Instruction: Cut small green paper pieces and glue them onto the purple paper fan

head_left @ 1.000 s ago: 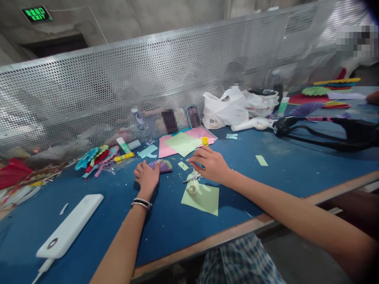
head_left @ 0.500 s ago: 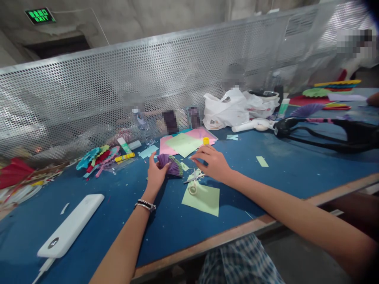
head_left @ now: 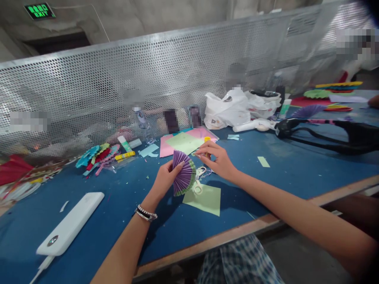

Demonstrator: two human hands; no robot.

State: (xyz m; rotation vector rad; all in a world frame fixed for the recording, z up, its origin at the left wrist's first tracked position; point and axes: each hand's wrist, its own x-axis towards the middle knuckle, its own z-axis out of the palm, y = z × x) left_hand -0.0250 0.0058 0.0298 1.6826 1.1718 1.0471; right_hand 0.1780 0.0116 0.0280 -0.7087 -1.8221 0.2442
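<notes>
My left hand (head_left: pixel 163 180) holds a pleated purple paper fan (head_left: pixel 183 172) upright above the blue table (head_left: pixel 284 165), fingers closed on its folded end. My right hand (head_left: pixel 215 159) hovers just right of the fan's top edge, fingers curled in a pinch near a small yellow thing; what it pinches I cannot make out. Below the hands lie small scissors (head_left: pixel 200 173), a tape roll (head_left: pixel 197 188) and a light green paper square (head_left: pixel 207 199).
A white power bank (head_left: pixel 71 223) lies at front left. Colourful finished fans (head_left: pixel 97 156) and a glue stick (head_left: pixel 124 156) sit at back left, pink and green sheets (head_left: pixel 183 142) behind the hands, white plastic bags (head_left: pixel 237 106) and a black bag (head_left: pixel 331 132) to the right. A perforated metal screen (head_left: pixel 148 79) backs the table.
My left hand picked the purple fan up from the table and raised it upright toward me. My right hand lifted slightly off the scissors and closed in beside the fan.
</notes>
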